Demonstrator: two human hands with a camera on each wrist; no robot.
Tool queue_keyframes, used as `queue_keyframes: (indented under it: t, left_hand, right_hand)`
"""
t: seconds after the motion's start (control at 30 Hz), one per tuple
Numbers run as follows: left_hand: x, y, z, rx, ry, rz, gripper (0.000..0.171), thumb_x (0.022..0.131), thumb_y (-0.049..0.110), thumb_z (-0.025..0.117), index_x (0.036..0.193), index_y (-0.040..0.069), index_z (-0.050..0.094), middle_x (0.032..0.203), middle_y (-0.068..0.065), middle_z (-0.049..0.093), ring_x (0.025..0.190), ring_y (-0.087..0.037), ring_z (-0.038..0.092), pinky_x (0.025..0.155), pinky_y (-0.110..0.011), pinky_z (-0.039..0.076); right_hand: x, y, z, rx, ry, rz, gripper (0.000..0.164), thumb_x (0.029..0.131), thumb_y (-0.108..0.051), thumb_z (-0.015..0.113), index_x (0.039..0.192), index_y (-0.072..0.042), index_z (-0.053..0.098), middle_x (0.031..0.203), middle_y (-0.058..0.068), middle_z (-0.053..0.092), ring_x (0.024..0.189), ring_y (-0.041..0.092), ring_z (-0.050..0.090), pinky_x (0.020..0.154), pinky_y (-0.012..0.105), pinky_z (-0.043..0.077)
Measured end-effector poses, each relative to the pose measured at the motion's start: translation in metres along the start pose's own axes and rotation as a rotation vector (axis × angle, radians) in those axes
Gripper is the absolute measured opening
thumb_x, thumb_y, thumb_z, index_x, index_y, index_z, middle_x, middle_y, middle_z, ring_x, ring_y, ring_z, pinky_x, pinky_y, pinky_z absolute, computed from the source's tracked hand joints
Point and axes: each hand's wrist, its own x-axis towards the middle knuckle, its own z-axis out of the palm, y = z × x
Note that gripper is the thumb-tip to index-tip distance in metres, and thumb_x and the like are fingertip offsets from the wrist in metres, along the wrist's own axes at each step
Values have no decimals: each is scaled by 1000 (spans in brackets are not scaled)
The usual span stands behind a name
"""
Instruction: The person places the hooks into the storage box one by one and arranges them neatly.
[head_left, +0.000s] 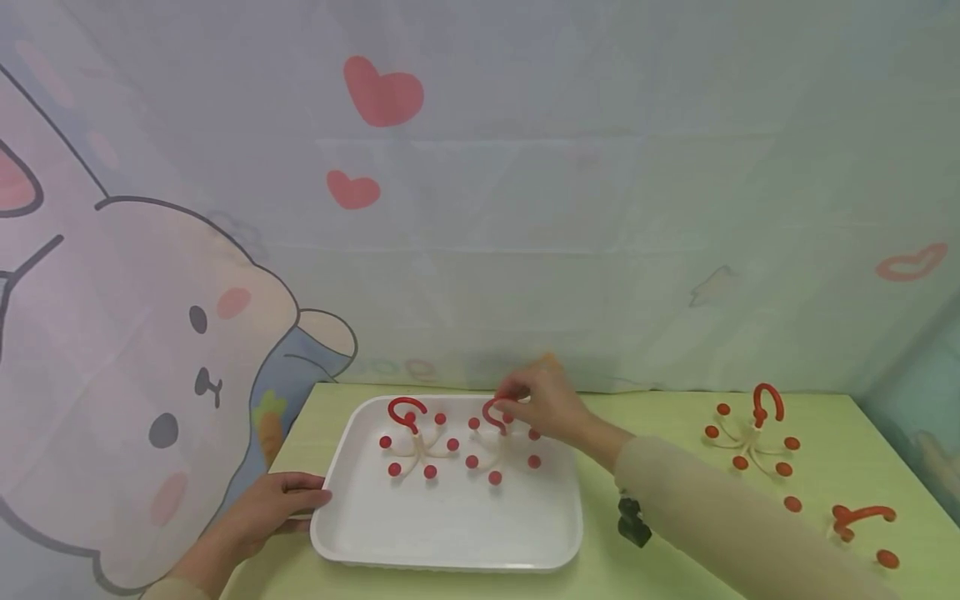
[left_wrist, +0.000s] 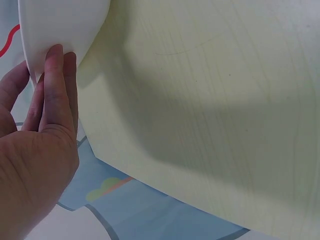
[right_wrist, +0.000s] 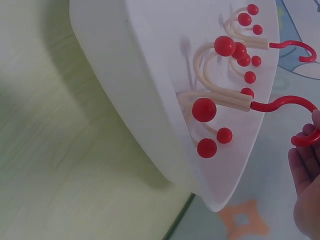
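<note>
A white tray (head_left: 450, 529) lies on the table; in the left wrist view its outer wall (left_wrist: 65, 22) shows. My left hand (head_left: 266, 510) grips the tray's left rim, thumb on one side and fingers against the outside. With my right hand (head_left: 551, 406) I pinch the curved red top of a multi-arm hanging hook (right_wrist: 227, 99), its pale arms tipped with red balls. That hook is upright inside the tray at the back right; whether its arms touch the tray floor I cannot tell. To its left in the tray stands a matching hanging hook (head_left: 417, 444).
Two more such hooks are on the pale green table (head_left: 645, 575) at the right: one upright (head_left: 750, 442), one near the front (head_left: 866, 512), partly hidden by my right sleeve (head_left: 720, 508). Behind the table hangs a printed curtain (head_left: 525, 208).
</note>
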Motion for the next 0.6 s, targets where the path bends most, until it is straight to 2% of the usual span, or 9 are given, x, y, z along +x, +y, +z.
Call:
queue_keyframes:
  t: [0.13, 0.27, 0.6]
  left_hand:
    - [-1, 1, 1, -2, 2, -2, 44, 98, 11, 78, 129, -17, 64, 114, -13, 75, 98, -24, 77, 85, -39, 68]
    - [-1, 3, 2, -2, 10, -11, 43, 97, 11, 78, 128, -17, 64, 113, -14, 75, 97, -24, 77, 85, -39, 68]
    - [-3, 2, 0, -4, -18, 6, 45, 99, 12, 77, 129, -18, 63, 115, -14, 76, 99, -23, 76, 85, -38, 68]
  right_hand:
    - [0, -1, 4, 1, -7, 50, 6, 95, -13, 84, 99, -16, 80, 91, -9, 75, 89, 11, 71, 88, 31, 65]
    - [1, -3, 7, -5, -1, 80, 6, 95, -14, 84, 98, -17, 80, 92, -9, 75, 89, 11, 70, 88, 31, 64]
    - [4, -7, 11, -10, 20, 65, 5, 95, -11, 83, 97, -14, 79, 92, -5, 76, 88, 14, 71, 78, 26, 64]
